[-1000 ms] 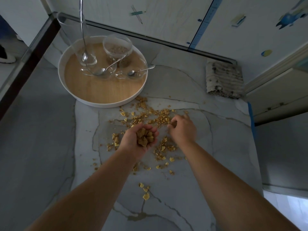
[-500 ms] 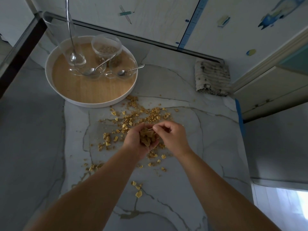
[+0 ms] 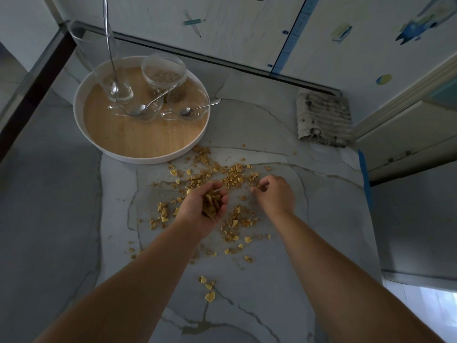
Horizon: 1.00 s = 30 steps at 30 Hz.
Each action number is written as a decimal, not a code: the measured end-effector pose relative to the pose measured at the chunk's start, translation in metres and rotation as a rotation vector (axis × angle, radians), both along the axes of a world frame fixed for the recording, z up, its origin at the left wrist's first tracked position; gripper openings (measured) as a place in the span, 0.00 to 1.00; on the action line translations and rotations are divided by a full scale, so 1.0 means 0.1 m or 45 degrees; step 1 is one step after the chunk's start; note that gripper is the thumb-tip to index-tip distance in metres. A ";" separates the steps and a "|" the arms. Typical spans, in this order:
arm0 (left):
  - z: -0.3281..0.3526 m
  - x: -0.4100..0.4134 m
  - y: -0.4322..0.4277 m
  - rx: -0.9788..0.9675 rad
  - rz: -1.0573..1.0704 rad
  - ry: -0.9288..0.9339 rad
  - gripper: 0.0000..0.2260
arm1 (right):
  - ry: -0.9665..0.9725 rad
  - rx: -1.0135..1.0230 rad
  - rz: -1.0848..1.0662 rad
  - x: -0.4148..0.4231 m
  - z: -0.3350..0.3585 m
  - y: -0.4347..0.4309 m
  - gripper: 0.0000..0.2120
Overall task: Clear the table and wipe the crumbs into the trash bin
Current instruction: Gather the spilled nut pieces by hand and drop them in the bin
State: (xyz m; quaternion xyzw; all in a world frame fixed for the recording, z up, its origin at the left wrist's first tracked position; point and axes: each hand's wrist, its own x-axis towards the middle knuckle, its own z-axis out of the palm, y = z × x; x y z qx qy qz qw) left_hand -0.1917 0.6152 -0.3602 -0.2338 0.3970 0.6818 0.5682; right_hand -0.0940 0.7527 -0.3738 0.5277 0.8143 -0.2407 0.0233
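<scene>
Crumbs [image 3: 223,178] lie scattered over the marble table [image 3: 309,243], tan bits and yellow flakes, thickest just beyond my two hands and thinning out toward me, with a few stray yellow pieces [image 3: 209,290] well back between my forearms. My left hand [image 3: 204,209] is turned palm up and cupped, its fingers curled round a heap of gathered crumbs [image 3: 211,203] that sits in the palm. My right hand [image 3: 275,194] hovers just to the right of it, knuckles up, fingers bent down with the tips drawn together near the tabletop; I cannot tell whether they actually pinch a crumb. More crumbs lie between the two hands and just under the left wrist. Beyond the cupped hand, touching the far fringe of the scatter, sits a round white tray [image 3: 99,144] with a wooden floor. On it stand a tall glass [image 3: 99,60] with a long spoon [image 3: 108,45] in it, a small glass bowl [image 3: 163,70] stacked above others, and two low glass bowls each holding a spoon [image 3: 200,108]. Farther off, beyond and to the right of my right hand, a folded grey cloth [image 3: 324,120] rests on the table near the wall.
</scene>
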 end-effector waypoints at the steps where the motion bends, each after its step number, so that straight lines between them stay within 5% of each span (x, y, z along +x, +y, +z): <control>1: 0.00 -0.02 0.00 0.008 0.006 0.001 0.10 | -0.012 0.011 0.013 -0.02 0.00 -0.01 0.12; 6: 0.00 -0.09 0.03 0.040 0.023 0.010 0.12 | 0.297 -0.168 -0.130 -0.08 0.13 -0.03 0.03; 10: 0.00 -0.12 0.07 0.048 0.089 -0.015 0.12 | 1.014 -0.902 -0.781 -0.23 0.26 0.03 0.11; 12: 0.01 -0.13 0.06 0.062 0.112 -0.026 0.13 | 1.140 -1.089 -0.941 -0.30 0.29 0.09 0.13; 17: 0.02 -0.20 -0.03 0.079 0.164 -0.061 0.15 | 0.411 -0.528 -0.275 -0.53 0.23 0.11 0.03; 21: 0.03 -0.25 -0.10 0.067 0.187 -0.070 0.14 | 0.001 -0.091 0.141 -0.61 0.13 0.11 0.07; 26: 0.02 -0.31 -0.17 0.071 0.220 -0.097 0.14 | 0.046 -0.056 0.154 -0.64 0.08 0.07 0.06; 30: 0.01 -0.32 -0.20 0.051 0.224 -0.069 0.12 | 0.597 -0.709 -0.203 -0.67 0.15 0.00 0.10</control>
